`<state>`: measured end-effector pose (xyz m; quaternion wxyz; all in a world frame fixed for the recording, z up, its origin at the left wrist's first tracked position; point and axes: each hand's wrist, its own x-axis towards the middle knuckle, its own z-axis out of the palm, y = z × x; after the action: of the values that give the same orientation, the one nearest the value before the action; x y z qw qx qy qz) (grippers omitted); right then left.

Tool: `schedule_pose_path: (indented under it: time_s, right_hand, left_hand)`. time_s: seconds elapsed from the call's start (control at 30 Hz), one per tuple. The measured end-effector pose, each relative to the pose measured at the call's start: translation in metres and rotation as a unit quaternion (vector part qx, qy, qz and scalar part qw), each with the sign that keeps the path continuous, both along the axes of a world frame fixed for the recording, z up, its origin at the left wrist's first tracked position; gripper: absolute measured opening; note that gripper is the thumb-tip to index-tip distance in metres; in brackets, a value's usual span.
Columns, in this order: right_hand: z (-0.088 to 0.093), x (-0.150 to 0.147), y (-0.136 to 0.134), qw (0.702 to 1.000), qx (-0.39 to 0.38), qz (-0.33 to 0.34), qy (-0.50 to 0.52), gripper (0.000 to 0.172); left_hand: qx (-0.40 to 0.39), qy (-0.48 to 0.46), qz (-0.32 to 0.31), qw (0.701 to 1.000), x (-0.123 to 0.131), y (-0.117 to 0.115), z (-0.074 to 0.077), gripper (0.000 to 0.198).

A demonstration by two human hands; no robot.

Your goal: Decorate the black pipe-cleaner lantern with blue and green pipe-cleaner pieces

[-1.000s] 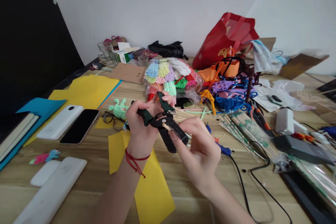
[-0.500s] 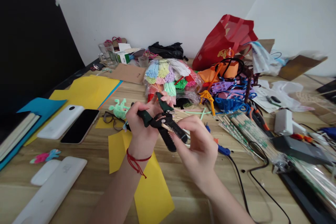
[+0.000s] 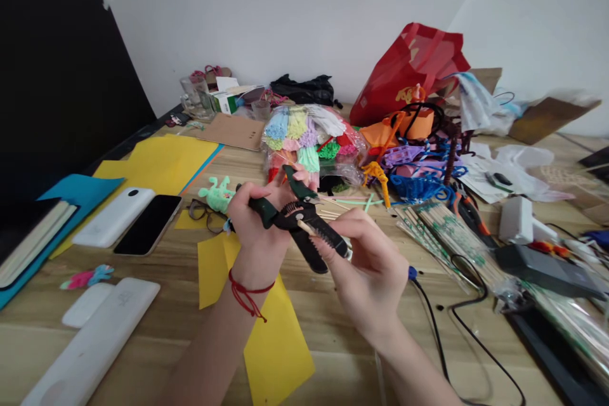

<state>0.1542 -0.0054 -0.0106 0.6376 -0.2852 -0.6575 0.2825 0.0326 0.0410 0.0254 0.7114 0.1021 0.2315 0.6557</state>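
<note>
My left hand (image 3: 261, 222) is wrapped round the dark green handles of black wire strippers (image 3: 311, 228), whose handles and jaws stand spread apart. The jaws point toward my right hand (image 3: 368, 260). Between thumb and forefinger, my right hand pinches a thin wooden stick (image 3: 307, 226), and its pale end lies against the upper jaw. The rest of the stick is hidden by my fingers. Beneath my left wrist lies a folded yellow paper sheet (image 3: 276, 349). Close to the left hand's far side is a light green pipe-cleaner figure (image 3: 216, 194), with eyeglasses (image 3: 204, 214) beside it.
Bundled pipe cleaners (image 3: 309, 139) lie behind the hands. A red bag (image 3: 412, 76) stands at the back right. Packaged sticks (image 3: 457, 235), pliers (image 3: 473, 212) and a black cable (image 3: 432, 317) occupy the right side. A phone (image 3: 148, 225) and white power bank (image 3: 114, 219) are left.
My right hand has shifted slightly right with the stick. The wire strippers have moved a little to the right, still held open in my left hand. The view has shifted slightly.
</note>
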Motion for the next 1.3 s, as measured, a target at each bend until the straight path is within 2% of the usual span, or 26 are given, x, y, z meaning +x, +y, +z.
schedule_pose_path:
  time_s: [0.27,0.5,0.7,0.93,1.13,1.3]
  right_hand:
    - [0.007,0.004,0.002,0.998,-0.049,0.012,0.045,0.019]
    - [0.012,0.001,0.0,0.992,-0.098,0.015,0.08,0.014]
    - [0.016,0.002,-0.002,0.992,-0.094,0.013,0.082,0.014]
    - [0.018,0.001,-0.002,0.992,-0.096,0.011,0.08,0.013]
    - [0.018,0.001,-0.003,0.991,-0.101,0.024,0.087,0.013]
    - [0.018,0.0,-0.002,0.99,-0.103,0.032,0.092,0.013]
  left_hand:
    - [0.017,-0.01,0.047,0.999,-0.003,-0.009,-0.002,0.029]
    - [0.044,-0.044,0.069,0.996,-0.004,-0.02,0.004,0.014]
    - [0.041,0.007,0.113,0.993,-0.002,-0.024,0.009,0.015]
    - [0.047,-0.018,0.095,0.994,-0.002,-0.025,0.011,0.012]
    - [0.079,-0.023,0.061,0.995,-0.004,-0.026,0.012,0.018]
    - [0.074,-0.019,0.05,0.996,-0.005,-0.026,0.012,0.021]
